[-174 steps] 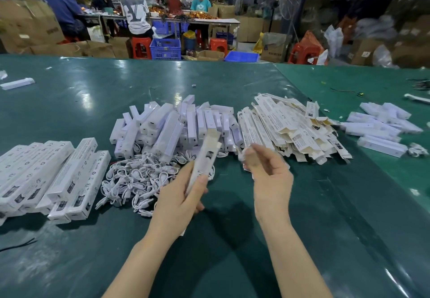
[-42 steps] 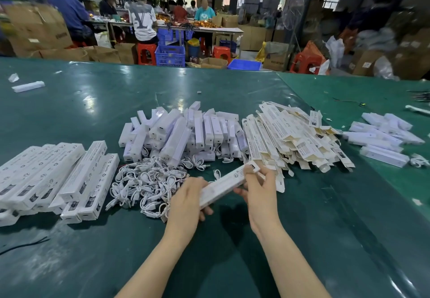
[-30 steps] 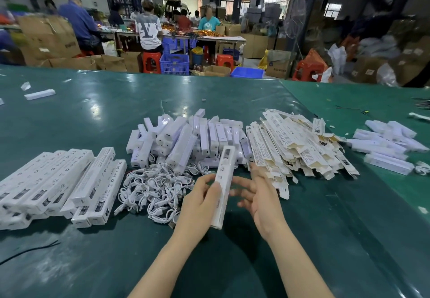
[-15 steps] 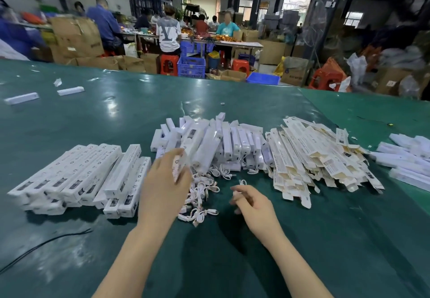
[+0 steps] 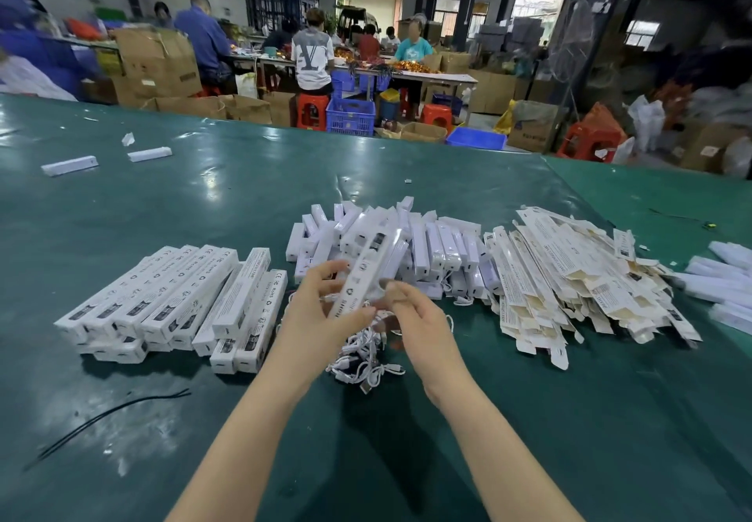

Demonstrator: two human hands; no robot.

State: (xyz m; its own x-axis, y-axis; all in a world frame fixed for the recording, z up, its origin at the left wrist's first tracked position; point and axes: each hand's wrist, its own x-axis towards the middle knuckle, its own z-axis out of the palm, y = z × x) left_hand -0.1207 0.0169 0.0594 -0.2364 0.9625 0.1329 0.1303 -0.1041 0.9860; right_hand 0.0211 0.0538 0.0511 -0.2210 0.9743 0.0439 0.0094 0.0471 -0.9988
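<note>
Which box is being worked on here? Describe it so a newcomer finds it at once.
On the green table, look between the stacked closed boxes at left and the flat cartons at right, above the white cables. The long white box there is the only one lifted off the table, tilted in the left hand.

The box (image 5: 368, 273) is a long, slim white carton with black print and small marks along its face. It is up in the air and tilted, its near end gripped in the left hand (image 5: 321, 314), its far end pointing up and away.
</note>
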